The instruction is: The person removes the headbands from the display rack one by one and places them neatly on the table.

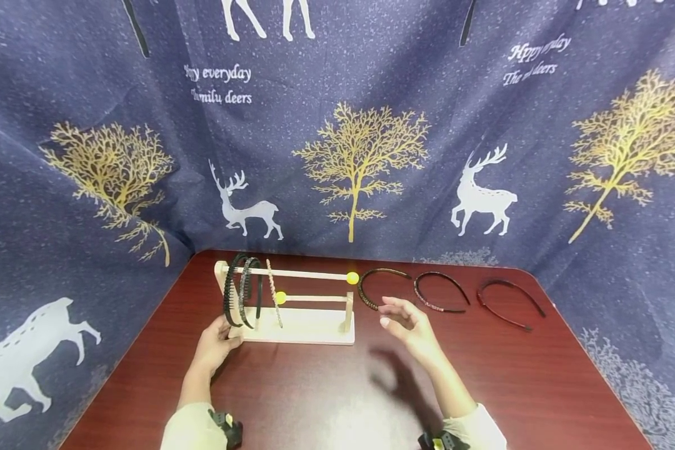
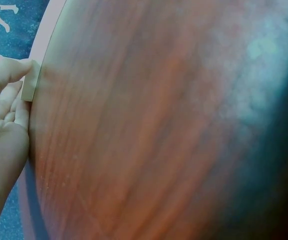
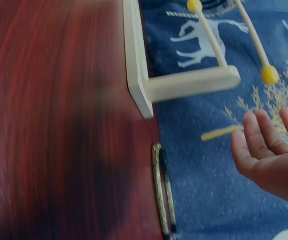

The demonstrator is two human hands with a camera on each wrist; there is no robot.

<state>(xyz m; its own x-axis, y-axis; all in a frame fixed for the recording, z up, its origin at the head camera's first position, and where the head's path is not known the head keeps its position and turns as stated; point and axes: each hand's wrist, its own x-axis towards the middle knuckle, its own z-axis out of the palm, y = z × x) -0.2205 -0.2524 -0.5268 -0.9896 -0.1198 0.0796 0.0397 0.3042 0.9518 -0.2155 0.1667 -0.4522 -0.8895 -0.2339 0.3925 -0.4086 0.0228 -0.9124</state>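
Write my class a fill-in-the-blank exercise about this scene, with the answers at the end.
1. The ____ hand grips the wooden rack.
2. On the table lie ____ headbands.
3. Of the rack's two rods, the beige headband hangs from the ____ one.
4. The balls tipping these rods are coloured ____.

Missing words: left; three; upper; yellow.

Navy cloth (image 1: 394,75) fills upper frame, printed gold trees (image 1: 354,200), white deer (image 1: 486,199). Reddish-brown counter (image 1: 540,387) below, glare (image 1: 315,387) lower center.
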